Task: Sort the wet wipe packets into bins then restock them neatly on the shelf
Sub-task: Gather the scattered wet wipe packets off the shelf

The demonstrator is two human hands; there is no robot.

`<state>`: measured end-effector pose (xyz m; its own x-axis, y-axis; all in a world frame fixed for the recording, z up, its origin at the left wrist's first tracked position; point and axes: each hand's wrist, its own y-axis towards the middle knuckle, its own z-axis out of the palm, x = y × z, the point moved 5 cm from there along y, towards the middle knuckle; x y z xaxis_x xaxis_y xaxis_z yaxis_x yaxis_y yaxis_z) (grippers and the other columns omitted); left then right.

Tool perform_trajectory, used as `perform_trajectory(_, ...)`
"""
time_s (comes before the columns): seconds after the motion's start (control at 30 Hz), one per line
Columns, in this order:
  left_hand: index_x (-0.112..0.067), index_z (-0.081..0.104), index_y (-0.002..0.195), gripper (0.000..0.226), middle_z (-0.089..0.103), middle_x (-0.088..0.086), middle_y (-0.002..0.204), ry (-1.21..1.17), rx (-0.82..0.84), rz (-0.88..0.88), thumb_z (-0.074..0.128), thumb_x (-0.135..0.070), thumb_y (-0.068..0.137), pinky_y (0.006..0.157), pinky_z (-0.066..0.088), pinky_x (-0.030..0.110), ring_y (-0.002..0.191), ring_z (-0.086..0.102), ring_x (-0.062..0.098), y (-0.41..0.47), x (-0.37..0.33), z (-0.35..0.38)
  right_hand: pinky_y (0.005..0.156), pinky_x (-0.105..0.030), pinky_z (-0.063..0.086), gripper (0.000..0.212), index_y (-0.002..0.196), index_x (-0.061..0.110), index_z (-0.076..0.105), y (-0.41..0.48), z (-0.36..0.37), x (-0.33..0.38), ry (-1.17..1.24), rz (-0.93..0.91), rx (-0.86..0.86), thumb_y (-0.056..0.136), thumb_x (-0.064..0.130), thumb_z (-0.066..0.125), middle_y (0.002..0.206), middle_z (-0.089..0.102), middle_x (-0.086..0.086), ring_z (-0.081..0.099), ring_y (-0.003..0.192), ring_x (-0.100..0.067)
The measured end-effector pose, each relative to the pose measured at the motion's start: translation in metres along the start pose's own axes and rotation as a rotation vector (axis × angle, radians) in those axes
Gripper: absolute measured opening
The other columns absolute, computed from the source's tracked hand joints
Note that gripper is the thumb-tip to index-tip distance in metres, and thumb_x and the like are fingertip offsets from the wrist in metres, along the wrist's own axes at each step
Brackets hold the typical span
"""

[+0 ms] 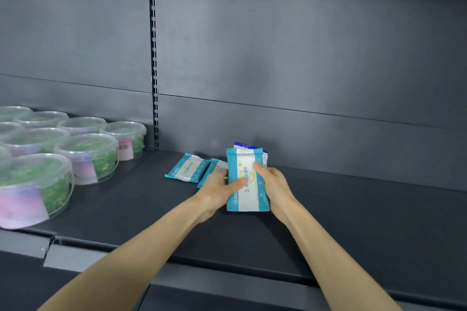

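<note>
Dark shelf (353, 222), grey back panel (303, 58): packet (249, 199), tubs (86, 156).

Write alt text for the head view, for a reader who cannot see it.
A left hand and a right hand hold a teal-and-white wet wipe packet upright on a dark shelf, a blue-topped packet behind it. Two packets lie flat to its left, near lidded clear tubs.

shelf (353, 222) matt dark metal; wipe packet (249, 197) glossy plastic film; tubs (88, 156) clear smooth plastic.
</note>
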<state>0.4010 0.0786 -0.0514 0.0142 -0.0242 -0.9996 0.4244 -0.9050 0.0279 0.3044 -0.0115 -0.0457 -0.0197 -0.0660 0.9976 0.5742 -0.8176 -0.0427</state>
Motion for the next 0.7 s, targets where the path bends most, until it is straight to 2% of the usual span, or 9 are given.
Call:
perform_trajectory(0.07,-0.008,0.054,0.118,0.032,0.069,0.007,0.110,0.133,-0.046,0.081,0.062,-0.023,0.091,0.090,0.054,0.043,0.098,0.068,0.019,0.001,-0.002,-0.005,0.074,-0.035,0.057,0.036,0.112,0.004,0.054,0.003,0.004,-0.002,-0.064,0.010,0.015,0.094,0.035,0.057,0.103,0.070,-0.010,0.070,0.087,-0.022)
perform_trajectory(0.17,-0.010,0.055,0.095,0.024,0.070,0.006,0.080,0.362,-0.067,0.150,0.063,-0.031,0.089,0.059,0.056,0.033,0.063,0.067,0.017,0.005,-0.008,-0.012,0.071,-0.032,0.056,0.037,0.114,0.002,0.054,0.008,0.011,-0.006,-0.138,-0.005,-0.005,0.098,0.035,0.051,0.107,0.069,-0.010,0.068,0.089,-0.023)
perform_trajectory(0.23,-0.012,0.055,0.081,0.033,0.063,0.000,0.066,0.568,-0.136,0.167,0.062,-0.043,0.087,0.052,0.048,0.030,0.053,0.058,0.015,0.009,-0.010,-0.022,0.061,-0.023,0.050,0.030,0.108,0.006,0.049,0.010,0.013,-0.003,-0.181,-0.036,-0.042,0.099,0.034,0.048,0.098,0.065,-0.003,0.064,0.080,-0.013)
perform_trajectory(0.3,-0.013,0.059,0.084,0.043,0.062,0.000,0.078,0.813,-0.304,0.186,0.054,-0.055,0.087,0.072,0.046,0.035,0.075,0.058,0.018,0.014,-0.013,-0.039,0.056,-0.019,0.043,0.026,0.108,0.011,0.042,0.013,0.011,0.001,-0.237,-0.064,-0.079,0.100,0.035,0.045,0.094,0.058,0.002,0.058,0.075,-0.005)
perform_trajectory(0.37,-0.016,0.057,0.114,0.052,0.056,0.004,0.116,1.118,-0.453,0.107,0.044,-0.060,0.090,0.096,0.035,0.037,0.114,0.049,0.026,0.022,-0.012,-0.059,0.056,-0.020,0.043,0.028,0.109,0.012,0.040,0.018,0.005,-0.001,-0.300,-0.071,-0.097,0.100,0.038,0.044,0.097,0.058,0.002,0.058,0.076,-0.004)
perform_trajectory(0.43,-0.013,0.039,0.136,0.065,0.038,0.013,0.141,1.279,-0.468,-0.083,0.037,-0.061,0.092,0.108,0.023,0.043,0.134,0.029,0.034,0.033,-0.006,-0.076,0.057,-0.021,0.046,0.030,0.110,0.012,0.040,0.021,0.000,-0.003,-0.349,-0.074,-0.112,0.099,0.040,0.045,0.102,0.061,-0.001,0.060,0.077,-0.006)
perform_trajectory(0.5,-0.011,0.030,0.142,0.066,0.029,0.020,0.148,1.268,-0.452,-0.226,0.030,-0.057,0.096,0.111,0.020,0.046,0.137,0.024,0.039,0.044,0.000,-0.087,0.058,-0.022,0.047,0.030,0.110,0.012,0.040,0.023,-0.005,-0.005,-0.359,-0.062,-0.126,0.099,0.040,0.045,0.103,0.062,-0.002,0.061,0.077,-0.007)
perform_trajectory(0.57,-0.011,0.030,0.142,0.061,0.034,0.021,0.145,1.228,-0.462,-0.285,0.033,-0.052,0.097,0.108,0.024,0.045,0.134,0.031,0.038,0.051,0.003,-0.093,0.059,-0.022,0.047,0.030,0.109,0.013,0.040,0.023,-0.007,-0.007,-0.359,-0.057,-0.132,0.099,0.041,0.045,0.103,0.062,-0.002,0.062,0.079,-0.008)
perform_trajectory(0.7,-0.006,0.034,0.132,0.074,0.046,0.016,0.133,1.079,-0.535,-0.279,0.069,-0.046,0.080,0.099,0.035,0.040,0.125,0.042,0.034,0.047,-0.007,-0.103,0.059,-0.020,0.048,0.030,0.110,0.015,0.040,0.022,-0.007,-0.008,-0.377,-0.070,-0.131,0.099,0.042,0.045,0.099,0.062,0.002,0.062,0.078,-0.005)
